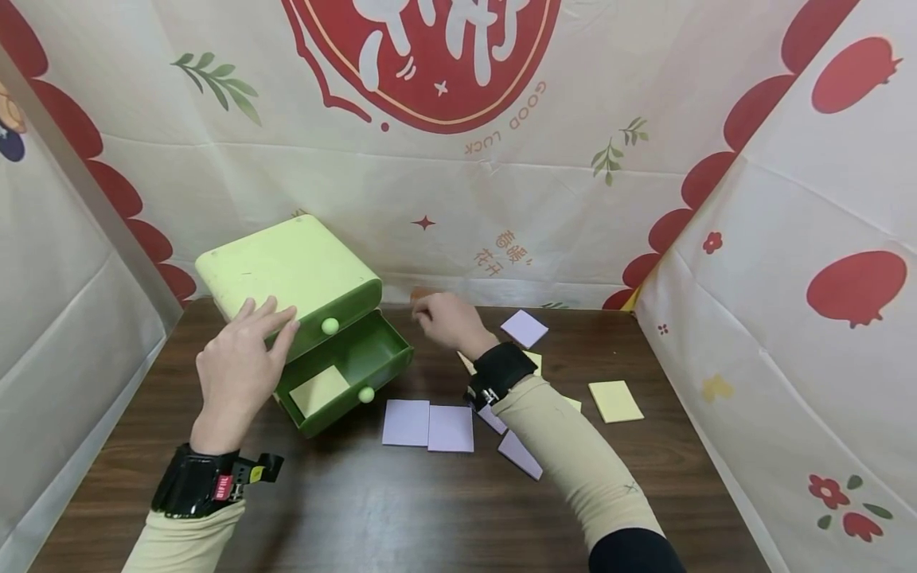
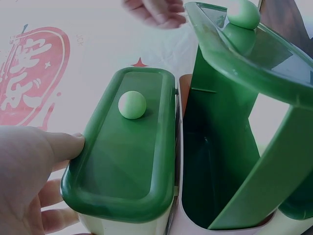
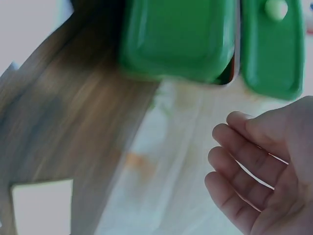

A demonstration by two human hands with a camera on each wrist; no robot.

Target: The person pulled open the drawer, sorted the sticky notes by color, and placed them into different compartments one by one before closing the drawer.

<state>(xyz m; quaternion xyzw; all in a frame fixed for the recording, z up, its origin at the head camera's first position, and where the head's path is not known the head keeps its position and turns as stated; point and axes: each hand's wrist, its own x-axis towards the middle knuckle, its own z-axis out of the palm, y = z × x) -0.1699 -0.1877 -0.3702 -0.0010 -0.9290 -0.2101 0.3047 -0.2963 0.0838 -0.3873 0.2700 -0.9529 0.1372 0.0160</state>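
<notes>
A light-green two-drawer box point(image 1: 308, 259) stands at the left back of the table. Its upper drawer point(image 2: 122, 161) is closed; the lower drawer point(image 1: 383, 350) is pulled out, with a pale yellow square pad of notes point(image 1: 320, 390) inside. My left hand point(image 1: 243, 358) rests at the box's top left, its thumb at the edge of the upper drawer front and its fingers loosely extended. To the right of the box, my right hand point(image 1: 453, 322) is in the air, fingers loosely bent and holding nothing in the right wrist view.
Two purple square pads point(image 1: 427, 426) lie side by side before the drawer. More purple and yellow pads are partly covered by the right forearm. A purple pad point(image 1: 524, 328) lies farther back, a yellow pad point(image 1: 616, 401) to the right. Printed cloth walls point(image 1: 430, 183) enclose the table.
</notes>
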